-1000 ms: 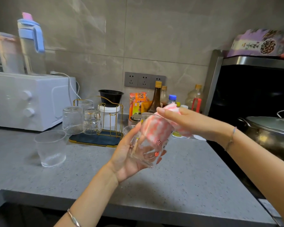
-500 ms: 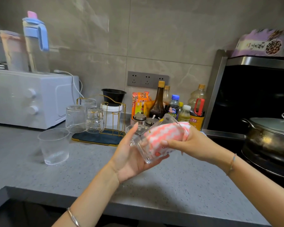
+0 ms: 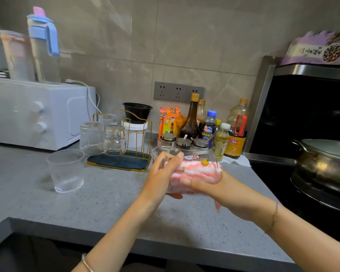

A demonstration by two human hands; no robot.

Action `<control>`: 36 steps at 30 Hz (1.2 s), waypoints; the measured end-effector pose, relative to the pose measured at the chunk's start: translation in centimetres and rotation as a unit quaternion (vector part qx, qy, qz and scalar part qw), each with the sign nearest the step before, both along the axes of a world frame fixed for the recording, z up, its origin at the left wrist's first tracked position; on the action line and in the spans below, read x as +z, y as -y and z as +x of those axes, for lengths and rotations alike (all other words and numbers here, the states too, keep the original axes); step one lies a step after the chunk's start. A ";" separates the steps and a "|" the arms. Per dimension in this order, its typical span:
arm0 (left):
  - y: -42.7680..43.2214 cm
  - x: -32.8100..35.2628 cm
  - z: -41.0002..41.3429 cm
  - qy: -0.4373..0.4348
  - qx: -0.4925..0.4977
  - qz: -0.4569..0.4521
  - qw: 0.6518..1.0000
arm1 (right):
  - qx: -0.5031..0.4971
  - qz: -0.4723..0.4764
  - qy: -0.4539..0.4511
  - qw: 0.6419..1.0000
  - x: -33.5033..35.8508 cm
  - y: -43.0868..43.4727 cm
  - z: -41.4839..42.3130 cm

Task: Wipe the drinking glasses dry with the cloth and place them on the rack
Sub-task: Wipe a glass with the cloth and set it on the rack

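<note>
A clear drinking glass (image 3: pixel 193 158) with a cartoon print lies on its side above the grey counter, my left hand (image 3: pixel 161 176) gripping its left end. A pink-and-white cloth (image 3: pixel 196 171) is stuffed inside it, and my right hand (image 3: pixel 214 191) grips the cloth at the glass's right end. The gold wire rack (image 3: pixel 145 134) with a dark blue mat stands behind to the left. On it are three upturned ribbed glasses (image 3: pixel 91 137). A loose glass (image 3: pixel 66 170) stands upright on the counter at the left. Another small glass (image 3: pixel 162 149) peeks out behind my left hand.
A white microwave (image 3: pixel 28 112) with two pitchers on top fills the back left. Sauce bottles (image 3: pixel 190 118) and jars crowd the wall behind the hands. A lidded steel pot (image 3: pixel 326 160) sits on the stove at right. The counter's front edge (image 3: pixel 165 244) runs below my arms.
The glass has tipped from slanted to nearly level and dropped closer to the counter. My right hand has slid from above the glass to its right end and underside, still on the cloth.
</note>
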State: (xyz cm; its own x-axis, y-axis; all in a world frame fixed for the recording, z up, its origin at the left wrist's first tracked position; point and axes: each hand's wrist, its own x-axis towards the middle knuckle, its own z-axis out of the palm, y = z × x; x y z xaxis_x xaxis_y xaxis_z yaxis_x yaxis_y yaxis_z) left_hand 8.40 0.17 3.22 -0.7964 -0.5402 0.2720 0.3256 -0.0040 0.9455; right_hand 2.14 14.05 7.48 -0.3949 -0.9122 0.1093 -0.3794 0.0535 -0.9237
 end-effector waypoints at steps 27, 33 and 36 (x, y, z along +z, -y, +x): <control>-0.4 -1.2 0.0 -0.041 0.143 -0.171 0.974 | 0.028 -0.075 0.090 0.993 0.0 0.3 0.7; -0.4 -1.1 0.4 -0.088 0.070 -0.163 0.980 | -0.013 -0.076 0.063 0.995 0.6 0.0 0.7; -0.4 -0.5 0.7 -0.032 0.024 -0.134 0.990 | -0.037 -0.067 -0.032 0.997 1.1 -0.3 0.6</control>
